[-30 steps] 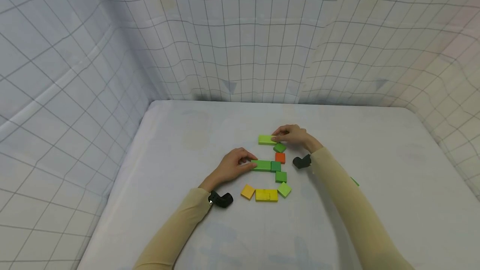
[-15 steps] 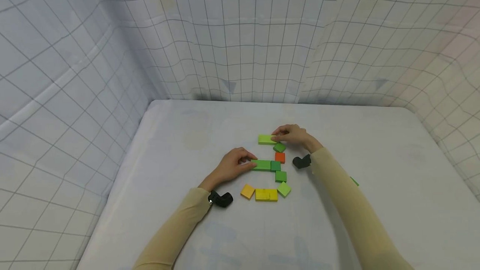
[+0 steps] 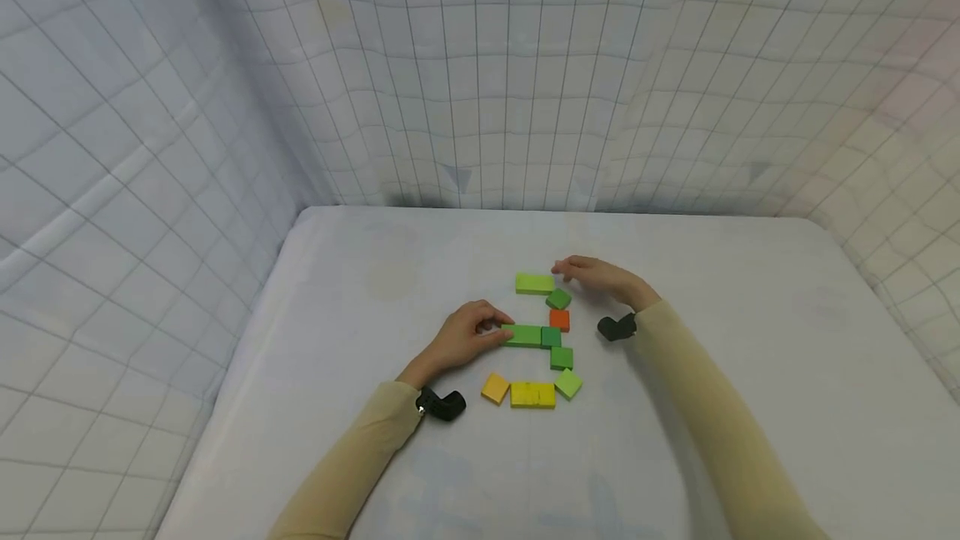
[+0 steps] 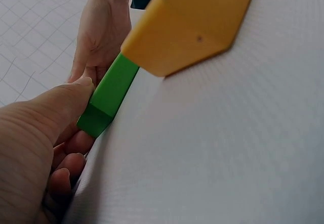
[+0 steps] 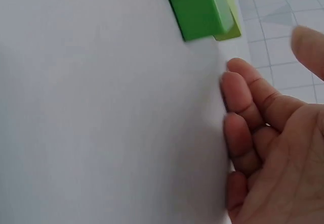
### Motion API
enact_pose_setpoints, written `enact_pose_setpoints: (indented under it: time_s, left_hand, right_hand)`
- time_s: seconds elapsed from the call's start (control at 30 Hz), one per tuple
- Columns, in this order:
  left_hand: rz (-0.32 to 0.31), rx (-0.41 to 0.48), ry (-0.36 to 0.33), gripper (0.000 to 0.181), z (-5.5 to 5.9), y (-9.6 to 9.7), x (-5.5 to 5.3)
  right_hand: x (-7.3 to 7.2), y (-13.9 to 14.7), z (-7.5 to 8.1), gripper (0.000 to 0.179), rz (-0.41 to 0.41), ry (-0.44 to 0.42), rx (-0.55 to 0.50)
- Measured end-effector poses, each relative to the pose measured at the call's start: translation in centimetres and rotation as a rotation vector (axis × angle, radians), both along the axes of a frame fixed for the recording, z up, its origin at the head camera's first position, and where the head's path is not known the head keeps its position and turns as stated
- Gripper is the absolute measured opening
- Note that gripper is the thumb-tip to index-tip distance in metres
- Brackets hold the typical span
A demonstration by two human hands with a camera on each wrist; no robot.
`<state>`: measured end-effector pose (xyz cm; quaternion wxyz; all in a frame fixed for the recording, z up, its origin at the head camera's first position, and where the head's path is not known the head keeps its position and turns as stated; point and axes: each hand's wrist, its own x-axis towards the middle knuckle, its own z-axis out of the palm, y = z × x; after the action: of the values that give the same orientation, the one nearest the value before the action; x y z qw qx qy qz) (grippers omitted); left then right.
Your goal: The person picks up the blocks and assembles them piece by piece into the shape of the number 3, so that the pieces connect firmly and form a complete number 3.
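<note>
My left hand [image 3: 463, 333] pinches the left end of a long green block [image 3: 522, 336] between thumb and fingers; the same green block [image 4: 112, 90] shows in the left wrist view. Its right end meets a dark green square block [image 3: 551, 337]. My right hand [image 3: 600, 275] holds nothing, just right of a long lime block [image 3: 534, 284], its thumb apart from the fingers in the right wrist view. Below the lime block sit a turned green block [image 3: 558, 299] and a red-orange square block [image 3: 559, 320].
Nearer me lie another green square block [image 3: 562, 358], a turned lime square block [image 3: 568, 384], yellow blocks [image 3: 532, 395] and an orange block [image 3: 495, 388]. White cloth covers the table [image 3: 360, 273]. A gridded white curtain [image 3: 480, 65] hangs behind and at the sides.
My right hand has let go of the long lime block and moved a little to the right. My left hand stays on the long green block. The head view has tilted slightly.
</note>
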<state>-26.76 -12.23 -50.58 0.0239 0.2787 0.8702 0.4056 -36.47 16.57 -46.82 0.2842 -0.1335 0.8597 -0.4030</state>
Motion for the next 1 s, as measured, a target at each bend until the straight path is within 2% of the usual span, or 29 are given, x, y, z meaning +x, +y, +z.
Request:
enact_pose_setpoints:
  time_s: [0.17,0.37,0.5,0.7,0.8,1.0]
  left_hand:
    - [-0.004,0.006,0.005,0.021,-0.4,0.0,0.2]
    - [-0.007,0.010,0.026,0.021,-0.6,0.0,0.1]
    - [-0.004,0.005,0.024,0.021,-0.5,0.0,0.2]
    - [-0.006,0.003,0.027,0.020,-0.3,0.0,0.2]
    - [-0.007,-0.002,0.037,0.020,-0.3,0.1,0.1]
    - [-0.001,0.000,0.032,0.018,-0.2,0.1,0.0]
  right_hand:
    - [1.1,2.4,0.4,0.044,0.005,0.017,0.087]
    - [2.8,7.1,1.0,0.033,0.007,0.072,0.143]
    - [4.6,10.4,1.5,0.032,-0.003,0.090,0.134]
    - [7.6,14.6,1.7,0.040,-0.055,0.060,0.153]
    - [9.1,16.1,1.6,0.042,-0.078,0.050,0.148]
    - [12.0,17.6,1.3,0.039,-0.066,0.040,0.070]
